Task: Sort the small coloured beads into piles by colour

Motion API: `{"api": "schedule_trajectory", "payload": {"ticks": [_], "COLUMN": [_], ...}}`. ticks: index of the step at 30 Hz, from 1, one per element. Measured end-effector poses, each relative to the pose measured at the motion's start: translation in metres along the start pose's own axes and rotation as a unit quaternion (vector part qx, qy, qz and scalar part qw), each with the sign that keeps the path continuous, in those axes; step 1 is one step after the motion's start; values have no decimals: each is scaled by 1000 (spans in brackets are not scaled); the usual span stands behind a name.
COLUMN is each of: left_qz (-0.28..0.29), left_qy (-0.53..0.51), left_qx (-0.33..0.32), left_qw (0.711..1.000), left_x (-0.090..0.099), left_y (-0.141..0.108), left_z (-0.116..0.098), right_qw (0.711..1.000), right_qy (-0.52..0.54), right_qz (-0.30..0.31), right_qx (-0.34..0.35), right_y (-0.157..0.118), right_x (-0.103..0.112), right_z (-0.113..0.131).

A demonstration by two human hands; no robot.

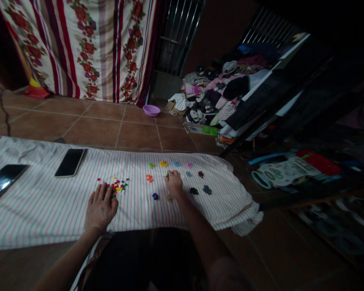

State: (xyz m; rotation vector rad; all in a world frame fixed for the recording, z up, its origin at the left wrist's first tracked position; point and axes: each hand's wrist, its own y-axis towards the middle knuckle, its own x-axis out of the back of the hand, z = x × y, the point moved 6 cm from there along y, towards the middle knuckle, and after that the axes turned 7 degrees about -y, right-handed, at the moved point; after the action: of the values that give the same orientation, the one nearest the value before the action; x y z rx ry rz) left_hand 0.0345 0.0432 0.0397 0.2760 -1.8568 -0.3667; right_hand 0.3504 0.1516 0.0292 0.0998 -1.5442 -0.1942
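Note:
My left hand (100, 208) lies on the striped cloth (133, 214), fingers spread at the near left edge of a mixed pile of small coloured pieces (119, 188). My right hand (174, 182) is over the sorted little heaps, its fingers drawn together by something small and green (167, 176); whether it grips that is unclear. Around it lie orange pieces (149, 178), yellow ones (163, 163), light green (152, 165), blue (176, 164), pink (189, 165), brown (201, 174), black (193, 190), dark grey (207, 189), dark blue (155, 196) and tan (169, 198).
Two dark-screened phones (70, 163) (4, 182) lie on the cloth at the left. Beyond, on the tiled floor, are a purple basin (151, 110) and a red dustpan (37, 92). Clothes (212, 95) are heaped behind; a shelf-like frame with a colourful toy (291, 170) stands right.

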Motion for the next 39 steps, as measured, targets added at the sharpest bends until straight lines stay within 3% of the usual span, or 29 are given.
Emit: {"api": "schedule_trajectory", "payload": {"ticks": [14,27,39], "left_qz": [1,-15,1], "left_qy": [12,-29,-6], "left_qx": [0,8,-2], "left_qw": [1000,999,1000], "left_x": [1,0,1], "left_y": [1,-1,-1], "left_z": [-1,1,-1], "right_qw": [997,998,995], "right_qy": [71,61,94], "right_qz": [-27,-7,-19], "right_qx": [17,9,30], "right_y": [0,-5,1], "right_x": [-12,2,12], "right_z": [18,18,14]}}
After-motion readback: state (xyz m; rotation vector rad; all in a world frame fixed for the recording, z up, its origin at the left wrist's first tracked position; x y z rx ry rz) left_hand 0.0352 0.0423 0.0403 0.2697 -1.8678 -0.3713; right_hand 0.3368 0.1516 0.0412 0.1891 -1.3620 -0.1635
